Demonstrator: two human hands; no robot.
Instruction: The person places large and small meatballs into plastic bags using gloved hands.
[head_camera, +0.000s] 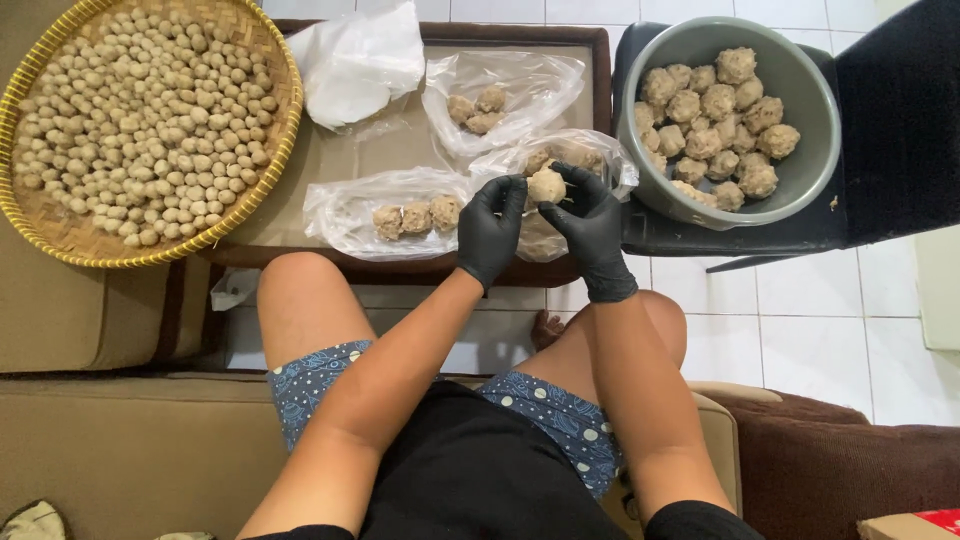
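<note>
While both gloved hands meet over the low table (330, 160), status is:
left hand (490, 228): black glove, fingers curled, pinching the left side of a large meatball (546, 185).
right hand (592, 228): black glove, fingers curled on the meatball's right side; ball held between both hands.
meatball: above an open plastic bag (575, 150), centre of table, near edge.
filled bags: three-ball bag (395, 208) left of the hands; another bag (500, 95) farther back.
grey bowl (800, 160): right, on a black chair, holds large meatballs.
woven tray (70, 235): far left, covered with small balls.
</note>
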